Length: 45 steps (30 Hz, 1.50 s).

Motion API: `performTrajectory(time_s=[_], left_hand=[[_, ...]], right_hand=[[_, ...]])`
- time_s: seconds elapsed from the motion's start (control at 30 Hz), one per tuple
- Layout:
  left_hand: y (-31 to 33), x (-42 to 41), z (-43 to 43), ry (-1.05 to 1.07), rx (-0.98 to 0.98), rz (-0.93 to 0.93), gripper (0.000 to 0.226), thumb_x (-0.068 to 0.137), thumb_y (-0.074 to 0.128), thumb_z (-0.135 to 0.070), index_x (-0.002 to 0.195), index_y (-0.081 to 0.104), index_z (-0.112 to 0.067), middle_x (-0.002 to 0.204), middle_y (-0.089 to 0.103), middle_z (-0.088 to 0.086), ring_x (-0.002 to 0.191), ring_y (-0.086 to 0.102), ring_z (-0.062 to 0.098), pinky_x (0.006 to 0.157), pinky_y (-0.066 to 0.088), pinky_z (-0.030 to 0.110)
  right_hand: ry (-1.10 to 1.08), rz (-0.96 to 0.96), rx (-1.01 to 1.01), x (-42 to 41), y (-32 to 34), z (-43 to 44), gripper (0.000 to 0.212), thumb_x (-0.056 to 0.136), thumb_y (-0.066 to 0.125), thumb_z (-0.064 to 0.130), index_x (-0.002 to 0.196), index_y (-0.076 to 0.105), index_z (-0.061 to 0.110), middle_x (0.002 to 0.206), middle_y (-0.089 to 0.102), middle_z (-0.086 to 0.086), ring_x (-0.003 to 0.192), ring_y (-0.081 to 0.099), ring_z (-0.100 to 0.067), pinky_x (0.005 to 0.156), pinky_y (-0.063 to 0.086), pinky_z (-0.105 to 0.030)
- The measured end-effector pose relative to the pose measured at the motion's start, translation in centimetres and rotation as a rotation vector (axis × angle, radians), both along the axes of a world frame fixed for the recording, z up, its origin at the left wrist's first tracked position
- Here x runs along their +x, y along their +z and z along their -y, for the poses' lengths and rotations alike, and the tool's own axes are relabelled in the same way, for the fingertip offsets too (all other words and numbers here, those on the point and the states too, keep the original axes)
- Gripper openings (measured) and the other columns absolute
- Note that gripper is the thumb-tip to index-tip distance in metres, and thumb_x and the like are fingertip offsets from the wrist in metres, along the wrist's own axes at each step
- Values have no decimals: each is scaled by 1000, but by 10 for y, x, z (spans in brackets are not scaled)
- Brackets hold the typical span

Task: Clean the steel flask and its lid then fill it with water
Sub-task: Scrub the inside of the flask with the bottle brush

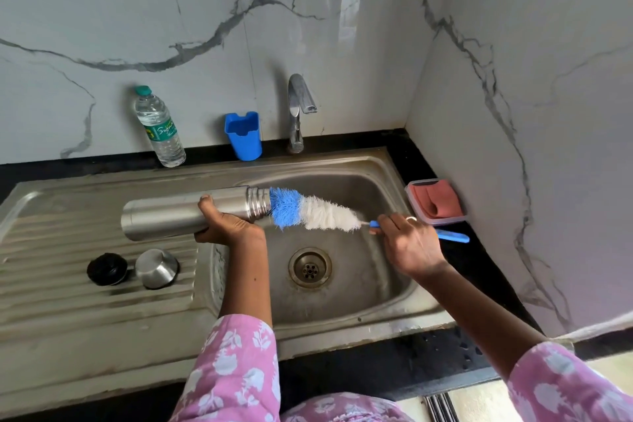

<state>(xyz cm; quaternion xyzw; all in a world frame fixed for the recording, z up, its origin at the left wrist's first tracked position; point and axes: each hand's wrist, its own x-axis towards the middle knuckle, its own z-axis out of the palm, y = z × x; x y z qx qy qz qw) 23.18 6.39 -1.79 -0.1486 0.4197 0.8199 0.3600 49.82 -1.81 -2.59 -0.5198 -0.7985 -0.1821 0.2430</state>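
Note:
My left hand [222, 224] grips the steel flask [171, 214] from below and holds it sideways over the sink's left edge, mouth pointing right. A blue and white bottle brush [313, 211] has its blue tip at the flask's mouth. Its blue handle is gripped by my right hand [409, 243] above the basin. On the ribbed drainboard lie the black inner lid [107, 268] and the steel cap [156, 268], side by side.
The steel sink [376, 291] has a drain [310, 267] in the middle and a tap [298, 110] at the back. A blue holder [244, 137] and a plastic water bottle [159, 128] stand behind the drainboard. A small box with a red cloth [436, 202] sits at the right.

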Motion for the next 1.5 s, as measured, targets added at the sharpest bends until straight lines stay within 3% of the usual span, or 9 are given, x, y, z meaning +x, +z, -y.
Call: performTrajectory(time_s=[0.23, 0.4, 0.6, 0.73, 0.93, 1.03, 1.17, 1.3, 1.5], left_hand=[[-3, -3, 2, 43, 10, -31, 66, 62, 75, -33, 114, 40, -14, 115, 56, 10, 99, 64, 25, 86, 54, 51], [-3, 2, 3, 106, -16, -54, 58, 76, 70, -15, 123, 38, -5, 117, 55, 12, 99, 61, 23, 92, 52, 43], [0, 6, 4, 101, 19, -90, 59, 77, 69, -11, 126, 37, -6, 119, 56, 11, 100, 62, 22, 91, 53, 41], [1, 8, 2, 100, 15, -97, 61, 76, 70, -11, 126, 37, -8, 121, 56, 12, 103, 62, 25, 92, 52, 45], [-1, 1, -1, 134, -27, -96, 58, 79, 68, -15, 126, 36, -11, 118, 55, 9, 97, 61, 21, 89, 53, 38], [0, 2, 1, 109, -62, -62, 56, 78, 69, -20, 123, 37, -12, 113, 55, 7, 98, 61, 23, 91, 52, 42], [3, -2, 2, 96, -38, -45, 55, 75, 70, -20, 120, 38, -14, 115, 55, 8, 101, 61, 24, 90, 53, 46], [5, -2, 6, 36, -7, -39, 53, 75, 70, -19, 118, 39, -13, 111, 56, 6, 91, 62, 20, 74, 56, 39], [6, -6, 10, -51, 6, -67, 55, 75, 71, -21, 119, 39, -9, 105, 57, 6, 83, 64, 18, 52, 53, 27]], right_hand=[[-176, -201, -704, -7, 29, -3, 34, 96, 48, 38, 74, 62, 16, 79, 65, -13, 77, 60, -31, 62, 38, -31], [-234, -788, -1359, -8, 38, -14, 43, 96, 54, 25, 56, 48, 9, 36, 35, 7, 31, 26, -6, 35, 17, -14], [-174, -1024, -1916, 11, 37, -18, 34, 83, 53, 35, 62, 44, 8, 42, 28, 7, 31, 21, -4, 36, 13, -9], [-147, -1065, -1758, 13, 33, -15, 28, 83, 59, 33, 78, 56, 6, 46, 30, 6, 36, 23, -5, 36, 16, -13], [57, -76, -296, 2, 10, -12, 12, 79, 64, 22, 86, 63, 11, 72, 61, -6, 61, 61, -31, 59, 49, -32], [79, 1, 41, -2, 6, -9, 33, 92, 46, 29, 78, 69, 9, 63, 58, -4, 50, 56, -26, 45, 43, -29], [120, -41, -70, 0, 1, -10, 43, 94, 40, 36, 77, 69, 10, 62, 61, -5, 46, 59, -28, 35, 41, -26], [29, -243, -524, 2, 14, -15, 25, 90, 59, 31, 78, 69, 12, 72, 68, -7, 63, 60, -26, 55, 40, -29], [-1, -862, -1167, -4, 23, -21, 34, 87, 62, 3, 55, 51, 8, 39, 36, 8, 37, 28, -3, 41, 22, -19]])
